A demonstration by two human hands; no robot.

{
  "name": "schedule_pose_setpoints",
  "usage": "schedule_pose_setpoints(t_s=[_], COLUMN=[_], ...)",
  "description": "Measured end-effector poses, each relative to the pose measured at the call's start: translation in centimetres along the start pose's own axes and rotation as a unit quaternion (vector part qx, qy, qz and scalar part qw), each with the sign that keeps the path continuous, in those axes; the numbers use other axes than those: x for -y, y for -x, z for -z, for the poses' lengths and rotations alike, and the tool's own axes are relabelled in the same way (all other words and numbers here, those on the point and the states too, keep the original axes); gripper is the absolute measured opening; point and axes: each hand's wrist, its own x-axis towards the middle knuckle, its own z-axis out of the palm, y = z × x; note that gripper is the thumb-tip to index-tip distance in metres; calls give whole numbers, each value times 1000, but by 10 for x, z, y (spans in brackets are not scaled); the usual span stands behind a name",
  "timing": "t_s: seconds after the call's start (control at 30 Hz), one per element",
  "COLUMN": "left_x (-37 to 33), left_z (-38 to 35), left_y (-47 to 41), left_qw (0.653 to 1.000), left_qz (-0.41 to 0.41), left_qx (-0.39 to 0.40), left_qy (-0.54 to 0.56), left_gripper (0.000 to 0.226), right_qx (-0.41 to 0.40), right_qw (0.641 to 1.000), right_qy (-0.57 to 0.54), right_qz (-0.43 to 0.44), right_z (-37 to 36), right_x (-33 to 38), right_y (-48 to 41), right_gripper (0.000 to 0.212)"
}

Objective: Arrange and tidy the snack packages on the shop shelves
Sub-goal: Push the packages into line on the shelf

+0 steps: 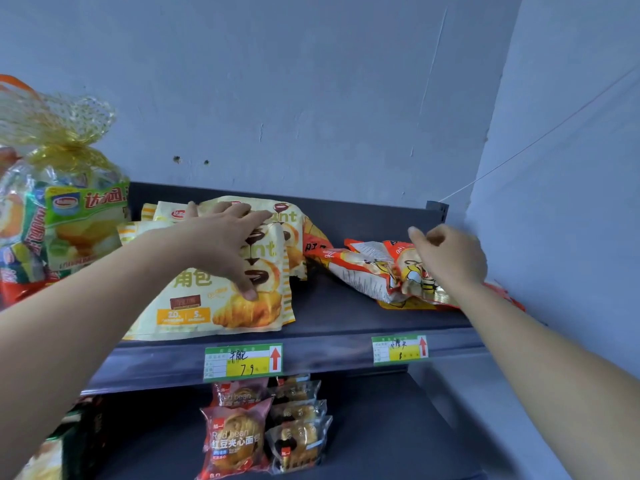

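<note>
On the top dark shelf point(332, 317) lies a stack of cream-yellow croissant bags point(221, 292), leaning against more of the same behind. My left hand point(225, 244) rests flat on the front bag with fingers spread and the thumb pressing near the croissant picture. To the right lie orange-red snack bags point(374, 268) with a cartoon bee, piled loosely by the wall. My right hand point(450, 254) hovers over them with loosely curled fingers; whether it pinches a bag is hidden behind the hand.
A gift bundle wrapped in gold mesh with green packs point(59, 209) stands at the far left. Price tags point(244, 362) hang on the shelf edge. The lower shelf holds red bean bread packs point(235, 438) and clear-wrapped pastries point(299, 441). A blue wall point(554, 202) closes the right side.
</note>
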Motion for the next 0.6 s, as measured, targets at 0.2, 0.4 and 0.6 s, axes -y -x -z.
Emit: schedule_pose_setpoints(t_s=[0.2, 0.4, 0.6], left_x=[8, 27, -8], left_z=[7, 17, 28], left_y=[0, 10, 10], left_qw=[998, 982, 978], left_qz=[42, 100, 75], left_qx=[42, 105, 41], left_qy=[-29, -122, -188], left_gripper=[136, 135, 109], right_qx=[250, 263, 262], right_qw=[957, 958, 960], right_qy=[-72, -28, -7], right_qz=[-130, -112, -94], right_z=[-14, -24, -35], right_x=[-37, -40, -30], right_y=[-14, -17, -18], right_gripper=[101, 102, 116])
